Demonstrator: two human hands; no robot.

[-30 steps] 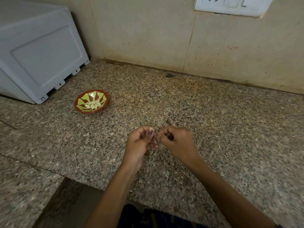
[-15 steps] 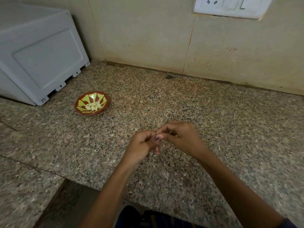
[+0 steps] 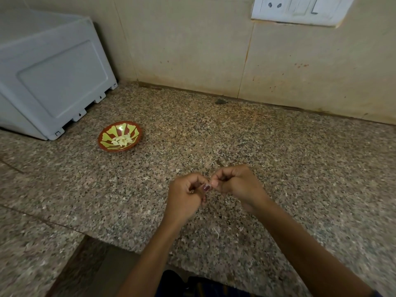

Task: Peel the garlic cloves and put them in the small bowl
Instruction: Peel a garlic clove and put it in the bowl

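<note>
A garlic clove, mostly hidden, is pinched between the curled fingers of the left hand [image 3: 188, 195] and right hand [image 3: 234, 185], likely so skin can be picked off, while the small bowl [image 3: 120, 136] of peeled cloves [image 3: 121, 140] is left on the bench [image 3: 278, 168] at ten o'clock.

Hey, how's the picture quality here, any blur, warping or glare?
Head view: dim, even light, no glare; wide-angle warp bends the speckled granite counter edges; left margin smeared; red-and-yellow small bowl fairly sharp; whatever left hand and right hand pinch is hidden.
</note>
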